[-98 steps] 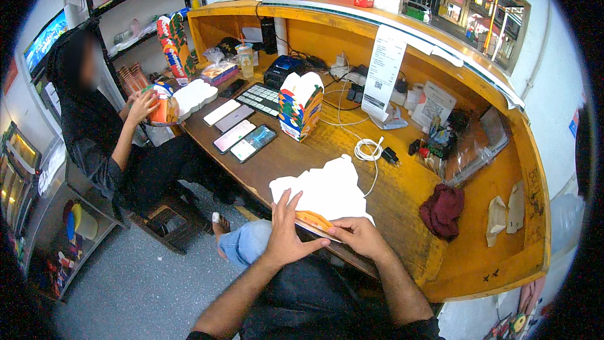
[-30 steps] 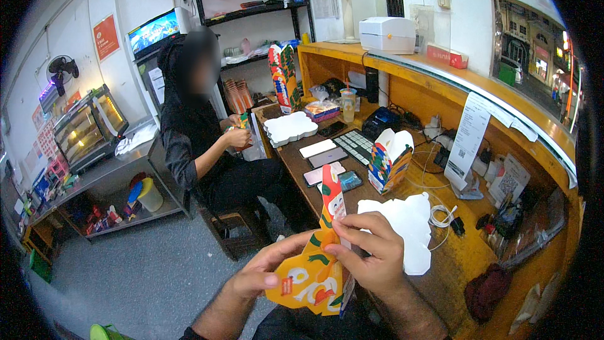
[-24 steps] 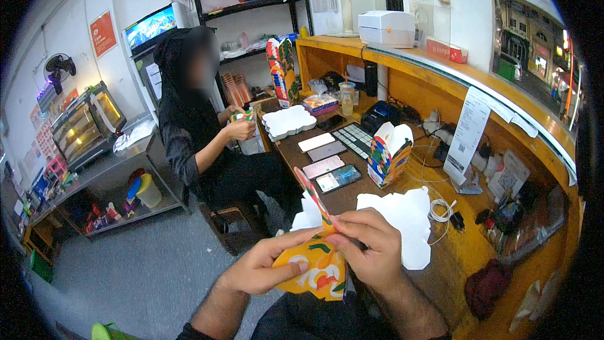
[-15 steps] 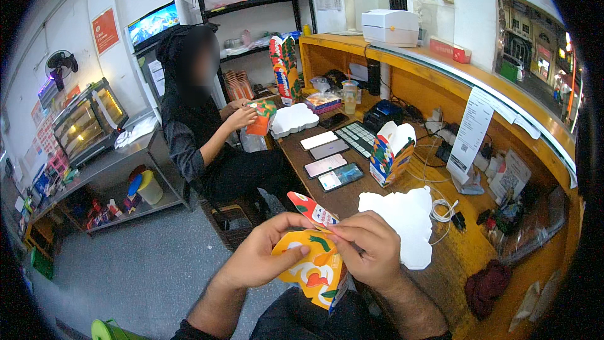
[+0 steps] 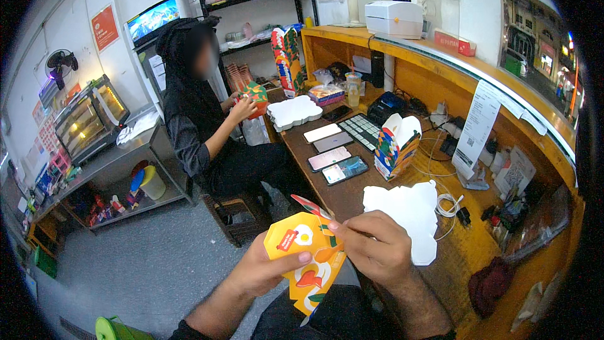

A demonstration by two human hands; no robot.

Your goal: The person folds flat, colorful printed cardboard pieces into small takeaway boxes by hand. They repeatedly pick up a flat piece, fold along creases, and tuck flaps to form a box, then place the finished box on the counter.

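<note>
Both hands r clamped on a yellow carton (image 5: 308,261), held up over the lap just off the desk's (image 5: 450,258) front edge, not on it. L hand (image 5: 261,267) grips the side w/ thumb flat on the printed face, fingers mostly hidden behind. R hand (image 5: 377,245) pinches the fold btwn thumb & fingers, next to a narrow red flap (image 5: 308,206) that's sticking up tilted. On the desk, a flat white card (image 5: 402,214) lies by the front edge just past the R hand, w/ a white cable (image 5: 448,204) beside it. Further along, a folded box (image 5: 396,148) stands upright, & approx btwn it and the front edge there's a row of phones (image 5: 330,158) w/ a keyboard (image 5: 358,131) behind. Co-worker (image 5: 201,132) sits near the desk's far L corner holding a green/orange carton (image 5: 255,102), white stack (image 5: 294,113) on the corner close by. Maroon cloth (image 5: 491,286) is over toward the R end, fyi.
</note>
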